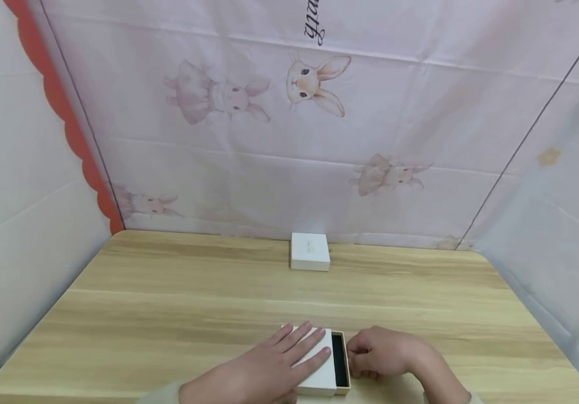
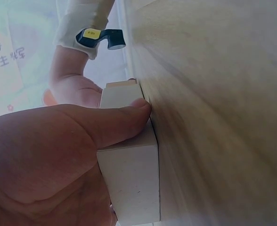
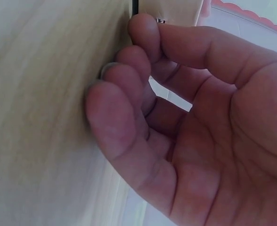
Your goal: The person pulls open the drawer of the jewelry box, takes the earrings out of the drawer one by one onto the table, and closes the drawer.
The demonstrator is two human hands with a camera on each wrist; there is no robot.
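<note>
A white drawer-style box [image 1: 320,376] lies on the table, its tan inner drawer [image 1: 340,367] with a dark lining partly out on the right. My left hand [image 1: 264,367] holds the sleeve, fingers spread across its top towards the far edge. In the left wrist view the thumb [image 2: 124,120] presses along its near side. At the drawer's right end is my right hand [image 1: 385,353], its fingers curled and its thumb and index fingertips together. They pinch at the drawer's small pull tab [image 3: 161,20], mostly hidden by the fingertips in the right wrist view.
A second, smaller-looking white box [image 1: 309,251] with faint lettering stands at the table's back edge. The wood-grain table [image 1: 168,314] is bordered by cloth walls printed with rabbits [image 1: 315,84]. A wrist camera [image 2: 101,37] sits on the right sleeve.
</note>
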